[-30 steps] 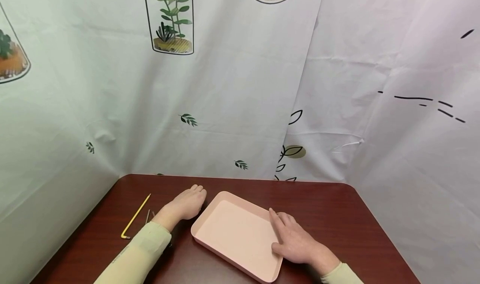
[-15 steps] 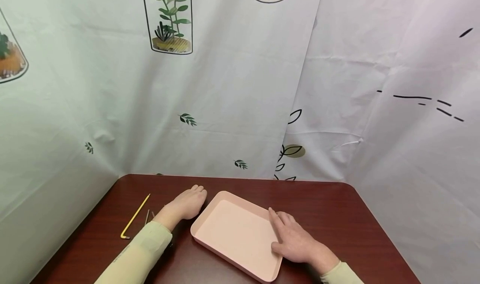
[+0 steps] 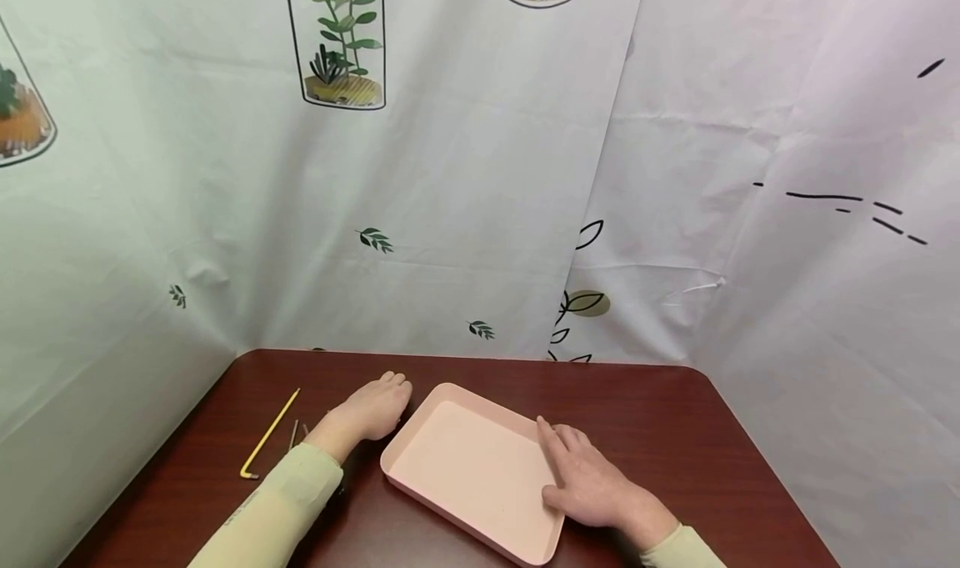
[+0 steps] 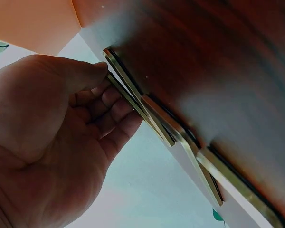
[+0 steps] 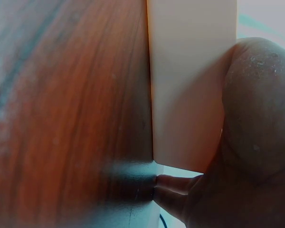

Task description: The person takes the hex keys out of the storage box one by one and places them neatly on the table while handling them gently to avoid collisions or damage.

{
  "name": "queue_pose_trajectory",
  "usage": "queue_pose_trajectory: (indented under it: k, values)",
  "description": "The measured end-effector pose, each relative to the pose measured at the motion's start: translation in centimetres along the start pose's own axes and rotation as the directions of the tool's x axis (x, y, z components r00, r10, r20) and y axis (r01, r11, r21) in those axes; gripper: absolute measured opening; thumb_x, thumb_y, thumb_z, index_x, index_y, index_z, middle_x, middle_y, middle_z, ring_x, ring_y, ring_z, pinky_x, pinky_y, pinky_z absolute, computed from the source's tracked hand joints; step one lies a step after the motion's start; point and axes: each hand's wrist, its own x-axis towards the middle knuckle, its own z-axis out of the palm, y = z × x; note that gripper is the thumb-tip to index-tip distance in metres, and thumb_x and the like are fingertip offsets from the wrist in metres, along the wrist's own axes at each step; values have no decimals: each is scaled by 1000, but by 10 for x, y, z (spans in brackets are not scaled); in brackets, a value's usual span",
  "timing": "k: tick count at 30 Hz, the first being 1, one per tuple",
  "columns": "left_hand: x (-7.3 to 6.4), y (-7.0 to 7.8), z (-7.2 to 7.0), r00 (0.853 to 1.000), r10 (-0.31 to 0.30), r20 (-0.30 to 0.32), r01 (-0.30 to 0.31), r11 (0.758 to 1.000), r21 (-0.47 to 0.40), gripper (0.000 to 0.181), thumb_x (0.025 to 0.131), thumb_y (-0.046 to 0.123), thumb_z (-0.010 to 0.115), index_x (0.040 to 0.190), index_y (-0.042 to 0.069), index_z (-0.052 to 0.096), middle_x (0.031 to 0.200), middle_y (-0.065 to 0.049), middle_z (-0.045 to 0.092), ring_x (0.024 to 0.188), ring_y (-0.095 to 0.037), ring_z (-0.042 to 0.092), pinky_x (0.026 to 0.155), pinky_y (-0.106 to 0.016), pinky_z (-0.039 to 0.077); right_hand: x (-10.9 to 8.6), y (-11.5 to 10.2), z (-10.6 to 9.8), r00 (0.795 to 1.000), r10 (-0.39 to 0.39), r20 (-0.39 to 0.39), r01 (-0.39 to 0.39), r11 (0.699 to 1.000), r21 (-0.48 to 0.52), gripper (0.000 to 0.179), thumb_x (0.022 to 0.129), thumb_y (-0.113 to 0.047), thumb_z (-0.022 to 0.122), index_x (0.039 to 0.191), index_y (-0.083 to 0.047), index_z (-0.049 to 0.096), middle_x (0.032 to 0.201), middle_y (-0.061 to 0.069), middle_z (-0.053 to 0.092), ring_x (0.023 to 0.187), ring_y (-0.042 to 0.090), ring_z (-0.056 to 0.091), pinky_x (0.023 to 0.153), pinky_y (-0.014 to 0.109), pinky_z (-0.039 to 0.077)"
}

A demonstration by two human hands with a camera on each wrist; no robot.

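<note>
My left hand (image 3: 378, 405) lies low over the table, left of a shallow pink tray (image 3: 472, 468). In the left wrist view its thumb and fingers pinch a thin metal hex key (image 4: 134, 104); the head view hides that key behind the hand. Right beside it on the wood lie several more L-shaped hex keys (image 4: 247, 183). At the tray's far right corner my right hand (image 3: 592, 480) holds the rim, thumb hooked over the inside and the other fingers outside. From the right wrist, the tray's outer wall (image 5: 190, 71) stands against the table and the thumb side of the hand.
A yellow L-shaped hex key (image 3: 270, 436) lies at the table's left, with thin grey ones (image 3: 293, 434) partly hidden by the left forearm. The dark red-brown table (image 3: 645, 409) meets a white printed curtain (image 3: 465, 176) at the back and sides.
</note>
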Motion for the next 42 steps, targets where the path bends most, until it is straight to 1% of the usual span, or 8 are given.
queue_pose_trajectory:
  k: [13,27,30,33,35,37,40,42]
  values:
    - [2,-1,2,999,-27,20,27,1000,8,27,106,1,68,131,-8,66,138,-27,63,137,-45,57,114,-55,49,-1,-2,-2,1000,10,12,-10,1000,7,97,83,-23,74,168,7,37,144,18,55,135,39,54,111,57,50]
    - [1,0,1,999,-31,32,30,999,12,30,104,1,72,131,-8,66,140,-27,62,139,-45,56,114,-55,49,-2,-1,-1,1000,-4,-9,4,1000,-4,98,82,-24,75,166,7,38,143,16,56,132,39,55,109,56,51]
    - [5,-7,8,999,-23,25,23,999,-22,30,103,1,72,130,-10,65,139,-29,62,138,-48,56,114,-58,49,-2,-1,-1,1000,-2,-9,2,1000,1,97,81,-23,75,166,7,38,143,17,56,132,39,55,109,57,51]
    - [15,-25,31,1000,-7,-4,7,1000,-30,31,104,5,71,132,-7,65,139,-28,62,136,-47,56,111,-59,50,-1,-1,-1,1000,8,2,-8,1000,6,97,82,-23,74,167,7,37,144,17,55,134,39,55,110,57,50]
    - [16,-27,34,1000,-9,-8,8,999,-42,30,104,5,71,131,-7,65,138,-28,62,134,-48,57,110,-59,51,-1,-1,0,1000,13,8,-13,1000,6,97,82,-23,74,168,6,37,144,17,55,134,38,54,111,56,50]
    - [15,-26,32,1000,-16,-7,16,999,-45,30,105,5,71,131,-7,66,136,-28,61,133,-47,57,108,-59,51,-1,-1,0,1000,12,7,-12,1000,4,97,82,-23,74,168,7,37,144,18,55,134,38,54,111,56,50]
    - [5,-9,10,999,-38,15,39,998,-47,25,104,2,71,127,-8,66,131,-28,61,128,-46,57,106,-59,52,-1,-1,0,1000,1,-3,-1,1000,2,97,82,-22,73,167,8,37,143,18,55,133,39,55,110,56,50]
    - [2,-4,5,999,-46,18,47,999,-22,22,105,2,70,125,-6,67,128,-26,62,125,-43,58,104,-57,53,-1,0,0,1000,-5,-8,5,1000,1,96,82,-22,73,167,8,38,143,18,55,133,38,55,110,56,50]
